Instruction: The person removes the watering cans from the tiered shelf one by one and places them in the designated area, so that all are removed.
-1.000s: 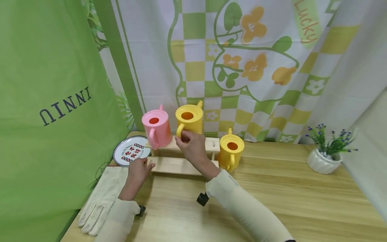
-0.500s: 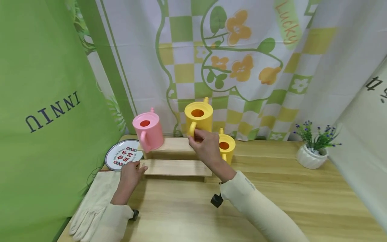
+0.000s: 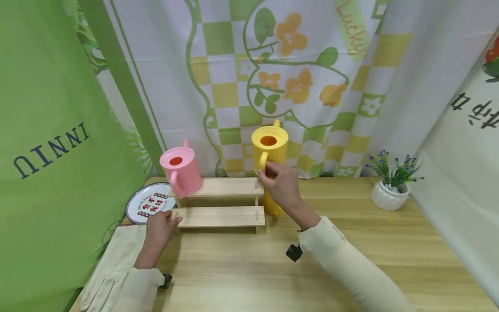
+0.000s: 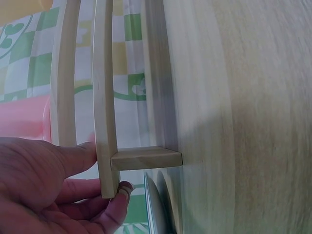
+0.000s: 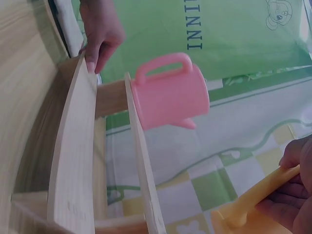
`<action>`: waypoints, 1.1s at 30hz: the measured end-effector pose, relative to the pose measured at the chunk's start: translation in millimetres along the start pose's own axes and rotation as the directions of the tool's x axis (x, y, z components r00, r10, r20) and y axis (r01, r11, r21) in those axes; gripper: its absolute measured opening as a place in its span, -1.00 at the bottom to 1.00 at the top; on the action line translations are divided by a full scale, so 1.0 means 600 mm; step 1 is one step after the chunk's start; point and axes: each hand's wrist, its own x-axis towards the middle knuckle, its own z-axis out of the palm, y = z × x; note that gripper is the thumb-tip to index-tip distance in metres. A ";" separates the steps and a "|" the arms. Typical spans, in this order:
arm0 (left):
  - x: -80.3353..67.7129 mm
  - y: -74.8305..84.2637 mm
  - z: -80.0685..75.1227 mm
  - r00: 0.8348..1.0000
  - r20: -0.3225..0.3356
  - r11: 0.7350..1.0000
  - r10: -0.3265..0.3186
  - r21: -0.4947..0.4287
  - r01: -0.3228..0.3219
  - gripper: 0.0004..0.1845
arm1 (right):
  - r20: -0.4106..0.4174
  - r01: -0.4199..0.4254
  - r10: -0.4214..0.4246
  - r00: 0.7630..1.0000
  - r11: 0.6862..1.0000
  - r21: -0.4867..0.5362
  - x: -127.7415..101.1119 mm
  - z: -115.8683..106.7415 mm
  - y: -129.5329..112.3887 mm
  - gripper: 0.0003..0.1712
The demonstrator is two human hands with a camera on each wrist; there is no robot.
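My right hand (image 3: pixel 273 173) grips the handle of a yellow watering can (image 3: pixel 270 145) and holds it in the air above the right end of a two-step wooden shelf (image 3: pixel 220 216). In the right wrist view my fingers (image 5: pixel 298 195) curl round the yellow handle (image 5: pixel 253 196). A second yellow can (image 3: pixel 272 207) stands on the table behind that hand, mostly hidden. A pink can (image 3: pixel 180 171) stands on the upper step's left end. My left hand (image 3: pixel 160 222) pinches the left end of the lower step (image 4: pixel 105 97), thumb (image 4: pixel 73 158) on top.
A round printed plate (image 3: pixel 145 203) lies left of the shelf. Pale work gloves (image 3: pixel 111 271) lie at the table's front left corner. A small potted plant (image 3: pixel 390 190) stands at the back right. Curtains close off the back and left.
My right hand has lifted the yellow can off the upper step and carried it right, over the second yellow can. The left hand stays on the lower step.
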 end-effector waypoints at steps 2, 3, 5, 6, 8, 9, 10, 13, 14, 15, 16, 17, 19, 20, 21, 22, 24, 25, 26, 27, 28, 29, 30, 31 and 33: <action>-0.001 0.002 -0.001 1.000 -0.004 1.000 0.002 0.004 -0.002 -0.60 | 0.002 -0.005 0.005 1.000 1.000 -0.014 0.000 -0.009 0.007 -0.83; -0.002 0.003 -0.001 1.000 -0.005 1.000 0.005 0.007 -0.005 -0.59 | 0.000 -0.003 0.003 1.000 1.000 -0.025 0.000 -0.014 0.010 -0.83; -0.003 0.005 -0.002 1.000 -0.002 1.000 0.011 0.005 -0.011 -0.58 | -0.001 0.000 -0.001 1.000 0.999 -0.042 0.000 -0.024 0.017 -0.83; -0.003 0.005 -0.002 1.000 -0.001 1.000 0.012 0.011 -0.012 -0.58 | -0.002 0.001 -0.001 1.000 0.999 -0.048 0.000 -0.029 0.020 -0.83; -0.003 0.006 -0.001 1.000 0.003 1.000 0.013 0.015 -0.013 -0.60 | -0.003 -0.005 0.005 1.000 0.999 -0.052 0.000 -0.040 0.027 -0.83; -0.004 0.006 0.000 1.000 0.007 1.000 0.011 0.019 -0.011 -0.60 | -0.003 -0.009 0.009 1.000 0.998 -0.055 -0.001 -0.045 0.031 -0.83; -0.004 0.006 0.000 1.000 0.013 1.000 0.008 0.019 -0.008 -0.62 | -0.004 -0.016 0.015 1.000 0.998 -0.056 -0.002 -0.049 0.034 -0.83; -0.004 0.003 0.001 1.000 0.028 1.000 0.000 0.029 -0.001 -0.64 | -0.010 -0.014 0.013 1.000 0.998 -0.061 -0.007 -0.064 0.045 -0.84; -0.005 0.002 0.001 0.999 0.032 1.000 -0.001 0.029 0.000 -0.64 | -0.016 -0.007 0.006 1.000 0.998 -0.068 -0.009 -0.068 0.048 -0.83; -0.005 0.001 0.002 0.999 0.036 1.000 -0.001 0.029 0.000 -0.63 | -0.023 0.006 -0.008 1.000 0.997 -0.081 -0.010 -0.073 0.052 -0.82; -0.005 0.000 0.001 0.999 0.038 1.000 -0.001 0.027 0.000 -0.63 | -0.031 0.019 -0.021 0.999 0.996 -0.093 -0.012 -0.078 0.055 -0.82; -0.005 0.001 0.001 0.999 0.037 1.000 0.001 0.026 -0.002 -0.61 | -0.038 0.033 -0.037 0.999 0.994 -0.104 -0.014 -0.083 0.059 -0.81; -0.005 0.001 0.001 0.999 0.034 1.000 0.007 0.024 -0.007 -0.58 | -0.055 0.054 -0.062 0.997 0.989 -0.138 -0.017 -0.093 0.066 -0.80; -0.005 0.001 0.000 0.999 0.036 1.000 0.007 0.022 -0.007 -0.59 | -0.063 0.061 -0.071 0.995 0.986 -0.154 -0.019 -0.098 0.069 -0.80; -0.005 0.002 -0.001 0.999 0.036 1.000 0.007 0.022 -0.008 -0.60 | -0.067 0.063 -0.074 0.995 0.985 -0.164 -0.020 -0.103 0.073 -0.80; -0.006 0.001 -0.001 0.999 0.037 1.000 0.007 0.025 -0.008 -0.61 | -0.070 0.060 -0.072 0.995 0.984 -0.168 -0.022 -0.107 0.076 -0.80; -0.006 0.001 -0.002 0.999 0.040 1.000 0.006 0.031 -0.007 -0.61 | -0.072 0.048 -0.062 0.995 0.984 -0.172 -0.026 -0.115 0.081 -0.80; -0.006 0.002 -0.002 0.999 0.039 0.999 0.008 0.035 -0.009 -0.62 | -0.072 0.038 -0.050 0.996 0.986 -0.163 -0.028 -0.119 0.084 -0.79; -0.006 0.002 -0.003 0.999 0.037 0.999 0.010 0.034 -0.012 -0.64 | -0.073 0.027 -0.039 0.997 0.988 -0.155 -0.031 -0.123 0.086 -0.79; -0.006 0.003 -0.003 0.999 0.035 0.999 0.013 0.036 -0.015 -0.63 | -0.075 0.016 -0.027 0.997 0.989 -0.150 -0.033 -0.126 0.088 -0.78; -0.006 0.004 -0.003 0.999 0.032 0.999 0.019 0.036 -0.020 -0.63 | -0.079 0.004 -0.016 0.997 0.990 -0.142 -0.036 -0.130 0.091 -0.78; -0.005 0.005 -0.003 0.999 0.029 0.999 0.022 0.035 -0.024 -0.62 | -0.083 -0.006 -0.005 0.997 0.991 -0.135 -0.039 -0.134 0.093 -0.78; -0.006 0.007 -0.003 0.999 0.027 0.999 0.029 0.034 -0.030 -0.61 | -0.085 -0.016 0.005 0.996 0.992 -0.124 -0.042 -0.138 0.095 -0.77; -0.006 0.008 -0.003 0.999 0.023 0.999 0.037 0.036 -0.038 -0.61 | -0.086 -0.023 0.013 0.996 0.993 -0.116 -0.046 -0.141 0.097 -0.77; -0.006 0.011 -0.002 0.999 0.019 0.998 0.044 0.043 -0.045 -0.58 | -0.086 -0.029 0.020 0.996 0.994 -0.107 -0.053 -0.148 0.103 -0.77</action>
